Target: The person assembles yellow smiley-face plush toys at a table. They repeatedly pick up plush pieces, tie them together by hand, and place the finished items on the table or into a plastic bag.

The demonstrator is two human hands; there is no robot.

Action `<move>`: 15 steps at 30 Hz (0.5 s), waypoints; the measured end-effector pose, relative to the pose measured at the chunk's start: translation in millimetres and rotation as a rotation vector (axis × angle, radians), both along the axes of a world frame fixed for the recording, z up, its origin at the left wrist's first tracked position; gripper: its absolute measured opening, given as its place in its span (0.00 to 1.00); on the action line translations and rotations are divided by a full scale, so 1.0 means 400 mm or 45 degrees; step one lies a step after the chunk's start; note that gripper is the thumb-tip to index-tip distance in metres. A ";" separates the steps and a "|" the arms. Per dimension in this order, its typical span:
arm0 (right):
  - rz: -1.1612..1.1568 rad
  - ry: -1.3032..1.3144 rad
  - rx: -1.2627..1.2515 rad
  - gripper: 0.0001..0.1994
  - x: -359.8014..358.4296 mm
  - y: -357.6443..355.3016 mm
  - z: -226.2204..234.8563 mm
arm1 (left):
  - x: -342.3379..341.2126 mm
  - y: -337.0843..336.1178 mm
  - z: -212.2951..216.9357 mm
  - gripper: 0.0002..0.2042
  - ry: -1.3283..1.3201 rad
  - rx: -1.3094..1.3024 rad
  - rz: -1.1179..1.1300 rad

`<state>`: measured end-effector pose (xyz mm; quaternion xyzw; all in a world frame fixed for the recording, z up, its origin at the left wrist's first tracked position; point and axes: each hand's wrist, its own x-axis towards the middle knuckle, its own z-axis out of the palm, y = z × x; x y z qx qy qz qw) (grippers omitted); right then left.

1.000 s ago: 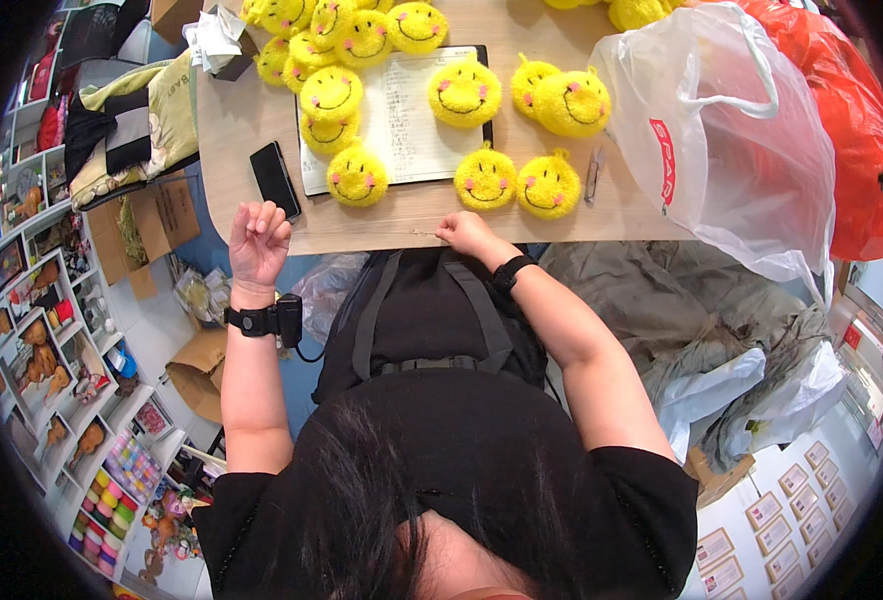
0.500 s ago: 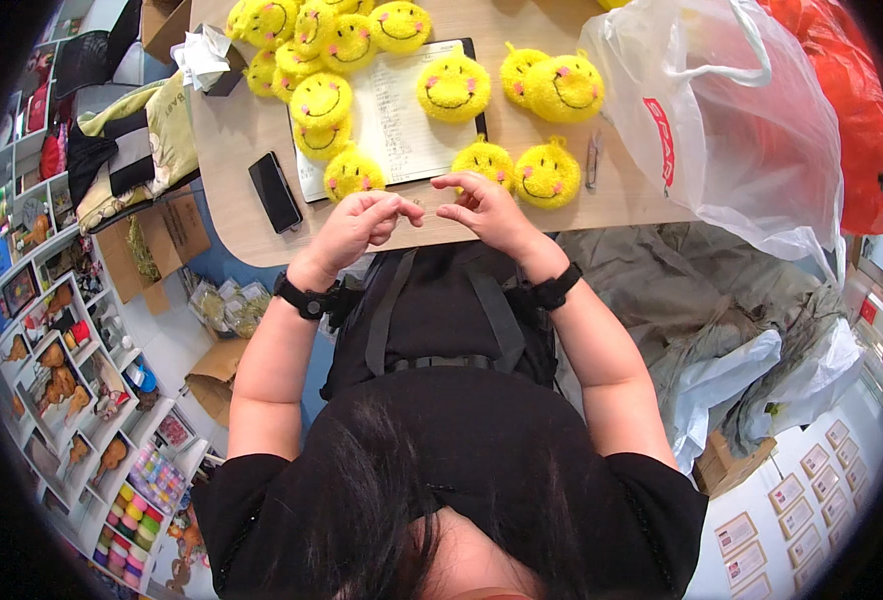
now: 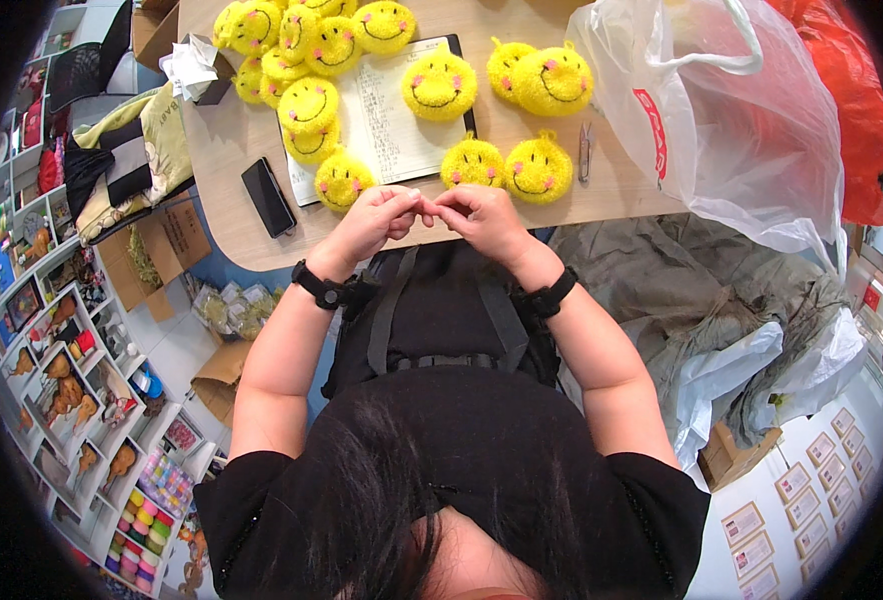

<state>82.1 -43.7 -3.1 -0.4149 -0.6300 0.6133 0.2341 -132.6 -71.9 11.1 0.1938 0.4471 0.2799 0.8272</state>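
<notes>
Head view, hands together, whether gripping cannot be told, nearby round yellow plush face-up, top pointing away.

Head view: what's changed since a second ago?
Left hand moved right, away from the phone, to meet the right hand near the table's front edge. Anything pinched there is too small to tell. Phone, notebook and nearby smiley plushes stayed put on the table.
</notes>
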 end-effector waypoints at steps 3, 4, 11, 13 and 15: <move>-0.078 -0.014 0.056 0.05 0.011 0.004 -0.014 | 0.019 0.004 -0.024 0.16 -0.082 -0.043 0.053; -0.098 -0.007 0.021 0.05 0.014 0.005 -0.020 | 0.024 0.008 -0.033 0.16 -0.100 -0.053 0.045; -0.208 0.144 -0.321 0.08 0.027 0.011 -0.064 | 0.041 0.017 -0.063 0.20 -0.307 -0.178 0.190; -0.237 0.224 -0.527 0.10 0.030 0.016 -0.070 | 0.050 0.020 -0.064 0.21 -0.325 -0.234 0.269; -0.262 0.235 -0.711 0.10 0.037 0.023 -0.070 | 0.054 0.023 -0.060 0.22 -0.276 -0.179 0.306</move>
